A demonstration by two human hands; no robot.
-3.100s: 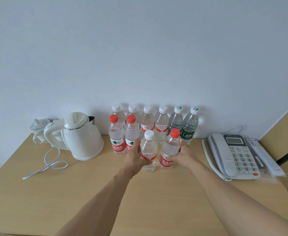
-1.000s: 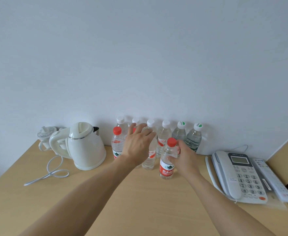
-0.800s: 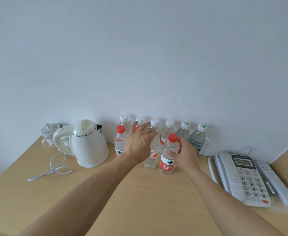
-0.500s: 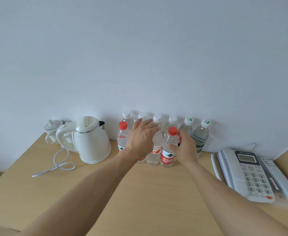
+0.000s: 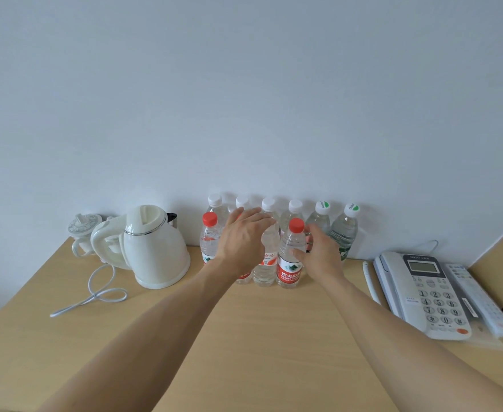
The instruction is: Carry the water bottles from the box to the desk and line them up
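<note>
Two rows of water bottles are standing upright on the wooden desk (image 5: pixel 244 337) against the wall. The back row is showing six caps, four white and, at the right end, two white ones with green marks (image 5: pixel 351 210). In front of it, a red-capped bottle (image 5: pixel 209 239) is standing at the left end, and another red-capped bottle with a red label (image 5: pixel 291 257) is standing at the right end of the front row, with a clear bottle with a white and orange label (image 5: pixel 266 263) just to its left. The left hand (image 5: pixel 241 242) is hovering over the middle of the front row, its fingers straight and spread, covering the tops of the bottles beneath it; whether it is touching them cannot be told. The right hand (image 5: pixel 321 254) is sitting just to the right of the red-labelled bottle, fingers relaxed and loosely extended, its thumb lying against or very near the bottle's side without wrapping around it. A white kettle (image 5: pixel 152 248) is standing left of the bottles, and a telephone (image 5: pixel 422 295) is lying to their right.
</note>
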